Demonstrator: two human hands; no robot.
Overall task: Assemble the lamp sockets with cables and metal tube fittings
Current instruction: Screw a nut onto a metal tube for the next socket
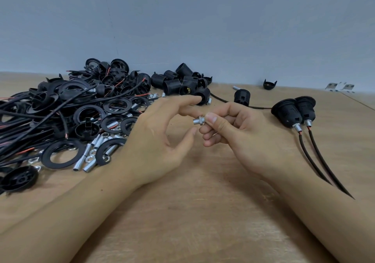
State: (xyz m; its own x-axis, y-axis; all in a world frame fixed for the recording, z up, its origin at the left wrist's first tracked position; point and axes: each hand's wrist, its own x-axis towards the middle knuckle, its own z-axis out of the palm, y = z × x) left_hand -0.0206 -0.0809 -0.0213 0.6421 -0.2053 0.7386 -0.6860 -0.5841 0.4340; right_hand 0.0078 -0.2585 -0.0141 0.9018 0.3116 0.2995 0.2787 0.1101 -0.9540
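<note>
Light brown wood-grain tabletop (203,212), plain grey-blue wall (182,19) behind it. Lamp sockets (292,112), rings (60,153) and cables (316,161) are all black, red wire peeking out. Tube fittings (197,120) are shiny silver.

The right hand (233,128) covers the back half of the metal tube fitting (197,120); only its front end and nut show. Both forearms run off the bottom edge. The pile of cables (30,120) spills past the left edge, and a black cap (18,178) is partly cut there too. Far right, small white pieces (341,86) are too small and blurred to identify. The two finished sockets' cables (324,167) taper into blur.
</note>
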